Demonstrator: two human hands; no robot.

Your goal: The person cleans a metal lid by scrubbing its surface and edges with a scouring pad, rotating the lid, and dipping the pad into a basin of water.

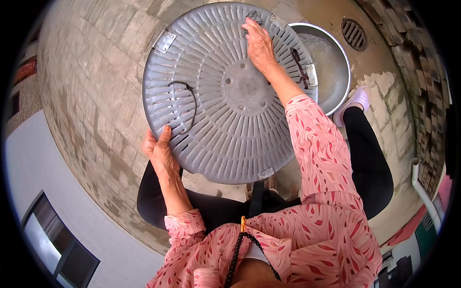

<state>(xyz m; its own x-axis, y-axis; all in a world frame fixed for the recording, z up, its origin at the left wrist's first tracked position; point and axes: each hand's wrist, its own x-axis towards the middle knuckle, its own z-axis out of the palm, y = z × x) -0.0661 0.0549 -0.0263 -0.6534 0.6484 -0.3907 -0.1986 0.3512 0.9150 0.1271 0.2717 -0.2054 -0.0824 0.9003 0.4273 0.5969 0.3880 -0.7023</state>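
A large round grey metal steamer rack (216,137) with rings of slots is held tilted over my lap. At its lower left rim, my left hand (162,151) is closed on the edge, thumb on top. My right hand (260,45) presses a dark wiry scouring pad (254,18) against the far part of the rack, its fingers partly covering the pad. Small riveted metal plates (164,42) sit along the rim. A thin dark cord (194,108) is looped through slots on the left, and another dark cord (298,66) is on the right.
Beyond the rack's right side stands a metal basin (345,65) with cloudy water (319,57), partly hidden by the rack. A drain grate (354,34) lies in the wet paved ground (110,62). My shoe (354,103) is beside the basin. A brick wall (425,96) runs along the right.
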